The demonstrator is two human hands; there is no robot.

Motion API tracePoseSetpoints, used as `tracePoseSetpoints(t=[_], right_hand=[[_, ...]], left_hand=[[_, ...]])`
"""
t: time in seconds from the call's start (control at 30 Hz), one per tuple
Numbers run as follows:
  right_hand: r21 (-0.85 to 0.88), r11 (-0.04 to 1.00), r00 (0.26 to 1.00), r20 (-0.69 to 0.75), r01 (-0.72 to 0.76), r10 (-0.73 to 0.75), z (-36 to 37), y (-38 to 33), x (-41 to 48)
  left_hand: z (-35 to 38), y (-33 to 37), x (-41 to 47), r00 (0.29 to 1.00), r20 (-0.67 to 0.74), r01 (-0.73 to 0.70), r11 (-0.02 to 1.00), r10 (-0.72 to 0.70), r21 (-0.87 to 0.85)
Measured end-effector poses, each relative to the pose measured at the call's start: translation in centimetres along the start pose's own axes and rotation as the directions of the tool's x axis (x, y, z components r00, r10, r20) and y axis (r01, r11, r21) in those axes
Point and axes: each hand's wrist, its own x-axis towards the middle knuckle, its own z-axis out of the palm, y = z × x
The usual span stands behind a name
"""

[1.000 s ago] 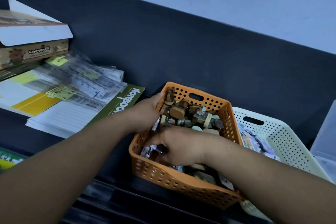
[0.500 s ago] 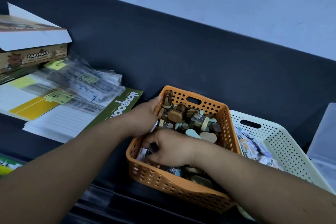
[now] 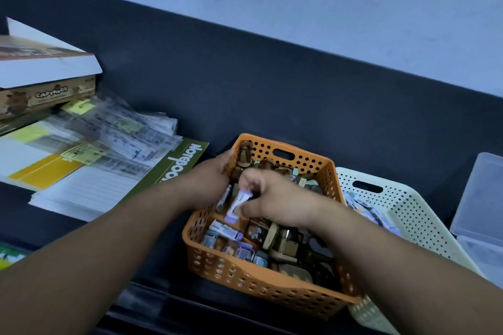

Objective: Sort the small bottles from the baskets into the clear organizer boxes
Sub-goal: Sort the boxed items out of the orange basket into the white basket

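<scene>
An orange perforated basket [image 3: 272, 285] sits at centre, full of small brown, grey and purple-capped bottles [image 3: 231, 239]. My right hand [image 3: 275, 201] is raised just above the basket's contents and pinches a small white bottle with a purple cap [image 3: 237, 205]. My left hand [image 3: 209, 179] rests at the basket's far left corner; a thin grey item [image 3: 223, 198] stands beside its fingers, and whether it grips that is unclear. A cream basket [image 3: 413, 215] with more small bottles stands to the right. A clear organizer box [image 3: 481, 212] stands at the right edge.
Stacked notebooks [image 3: 89, 187] and clear-sleeved label packs [image 3: 122, 133] lie to the left, with a cardboard box [image 3: 49, 92] behind them. A dark back panel [image 3: 272, 84] runs behind the baskets. The shelf's front edge lies just below the orange basket.
My right hand has come up out of the orange basket with a white, purple-capped bottle pinched in its fingers. The left hand stays at the basket's far left corner.
</scene>
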Motion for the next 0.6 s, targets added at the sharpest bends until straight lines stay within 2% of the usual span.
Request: tracePoseSetpoints(t=[0.1, 0.2, 0.27, 0.37, 0.43, 0.5, 0.53, 0.6], right_hand=[[0.164, 0.986, 0.986, -0.162, -0.013, 0.039, -3.0, 0.2, -1.7], [0.182, 0.983, 0.921, -0.382, -0.013, 0.083, -6.2, 2.1, -3.7], [0.14, 0.987, 0.85, -0.506, -0.084, 0.144, -8.0, 4.3, -5.2], [0.031, 0.952, 0.742, -0.619, -0.304, 0.257, -10.1, 7.8, -7.6], [-0.079, 0.876, 0.696, -0.642, -0.476, 0.32, -10.7, 9.1, -8.7], [-0.234, 0.774, 0.678, -0.665, -0.588, 0.313, -10.6, 9.0, -8.9], [-0.293, 0.757, 0.682, -0.682, -0.584, 0.262, -10.3, 8.4, -8.7], [-0.344, 0.828, 0.74, -0.662, -0.442, 0.12, -8.8, 5.9, -7.6]], left_hand=[[0.0, 0.7, -0.6, 1.0, 0.031, -0.006, 1.0, 0.006, -0.027], [0.0, 1.2, -0.9, 0.999, 0.037, -0.026, 0.999, 0.027, -0.041], [0.0, 1.3, -0.8, 1.0, 0.023, -0.016, 0.999, 0.017, -0.031], [-0.1, 1.1, -0.6, 0.999, 0.032, 0.02, 1.0, -0.02, -0.014], [-0.1, 1.1, -0.7, 0.999, 0.033, 0.03, 0.999, -0.03, -0.01], [-0.1, 1.2, -0.8, 0.999, 0.032, 0.033, 0.999, -0.033, -0.006], [-0.1, 1.2, -0.7, 0.999, 0.027, 0.038, 0.999, -0.038, -0.005], [-0.2, 0.9, -0.5, 0.998, 0.032, 0.051, 0.999, -0.05, -0.006]])
